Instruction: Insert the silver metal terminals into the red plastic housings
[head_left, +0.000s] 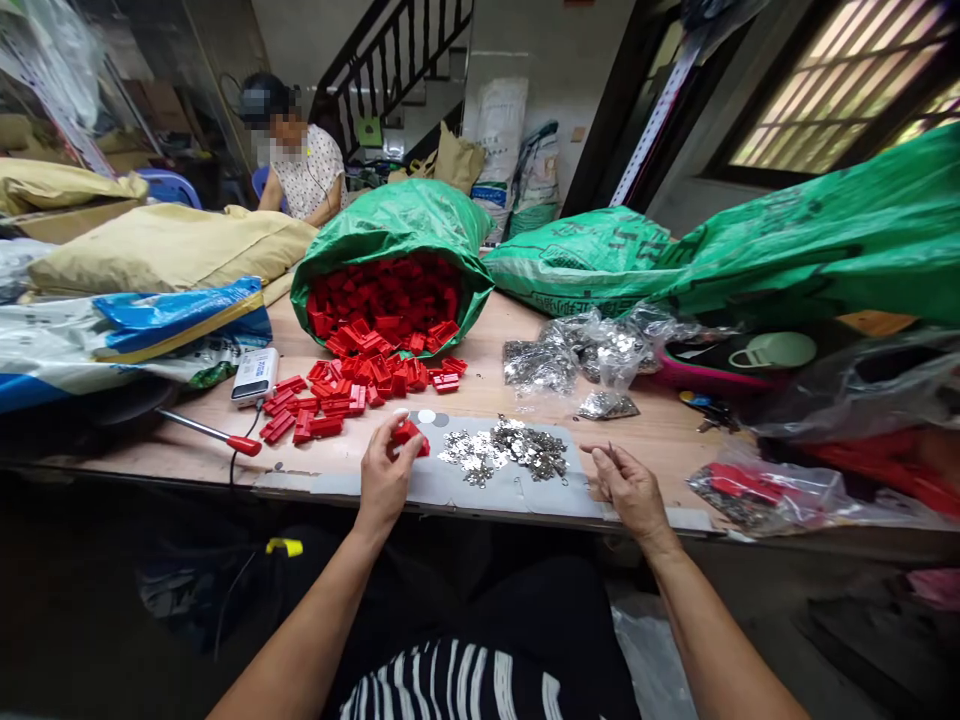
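My left hand (pixel 385 475) is closed with thumb and fingers around a red plastic part (pixel 409 438) at the front of the table. To its right, small shiny metal pieces (pixel 529 450) lie in a loose heap on a grey mat (pixel 442 490). Right of that heap, my right hand (pixel 626 485) is pinched, its fingertips pointing left; whatever is between them is too small to make out. Behind my left hand, many more red plastic parts (pixel 352 385) spill from the mouth of a green woven sack (pixel 405 215).
Plastic bags of metal pieces (pixel 544 365) sit behind the heap. At left are a white power bank (pixel 255 377) and a red-tipped rod (pixel 244 444). Green sacks (pixel 592 250) line the back right. A pink container (pixel 675 372) holds a cup. Across the table sits another person (pixel 319 165).
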